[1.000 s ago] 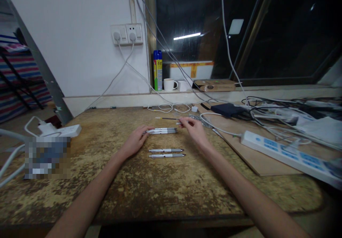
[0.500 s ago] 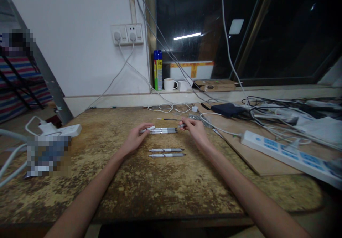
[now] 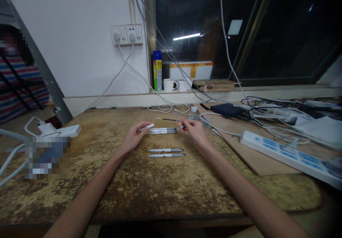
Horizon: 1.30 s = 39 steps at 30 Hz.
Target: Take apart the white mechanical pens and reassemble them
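My left hand (image 3: 133,136) is closed on a white pen barrel (image 3: 149,126), its pale end pointing right and slightly raised. My right hand (image 3: 194,129) pinches a short grey pen piece (image 3: 181,127). A thin pen refill (image 3: 169,119), dark with a yellowish left part, reaches left from the right fingers; whether they grip it I cannot tell. Between the hands lies a tight row of white-and-grey pens (image 3: 163,130), side by side. Nearer to me, two more pens, an upper one (image 3: 165,150) and a lower one (image 3: 166,155), lie apart, roughly parallel.
The worn wooden table (image 3: 160,191) bears a white power strip (image 3: 291,156) on a brown board at right. Tangled cables (image 3: 272,113) lie behind it. On the sill stand a spray can (image 3: 157,70) and a white mug (image 3: 169,84). Another power strip (image 3: 69,130) is at left.
The barrel in my left hand has tilted up and lifted slightly off the row of pens. My right hand stays nearly in place. At far left, a person's dark hair shows more.
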Tool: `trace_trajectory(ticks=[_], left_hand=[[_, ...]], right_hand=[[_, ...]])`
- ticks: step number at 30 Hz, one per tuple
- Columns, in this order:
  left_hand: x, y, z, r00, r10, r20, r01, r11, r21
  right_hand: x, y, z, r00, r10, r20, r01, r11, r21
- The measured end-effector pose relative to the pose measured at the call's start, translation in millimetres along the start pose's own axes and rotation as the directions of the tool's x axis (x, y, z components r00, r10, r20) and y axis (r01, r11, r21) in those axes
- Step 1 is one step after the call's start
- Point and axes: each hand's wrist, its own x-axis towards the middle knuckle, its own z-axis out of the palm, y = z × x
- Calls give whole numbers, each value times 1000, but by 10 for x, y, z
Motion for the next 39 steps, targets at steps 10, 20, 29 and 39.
trace_trajectory(ticks=[10,20,29,39], left_hand=[[0,31,1,1000,-16,-4,16,1000,-18],[-1,84,7,1000,-18,7,18,999,-48],[-27,78,2,999,-24,38,26,998,-60],[-45,158,35,998,-24,55,30,994,-101]], right_hand=[[9,34,10,998,-9,69,9,1000,-2],[34,103,6,992,-14,123,19,999,-41],[-3,75,25,968,-208,137,241,919,-312],[-73,83,161,926,-294,236,342,918,-200]])
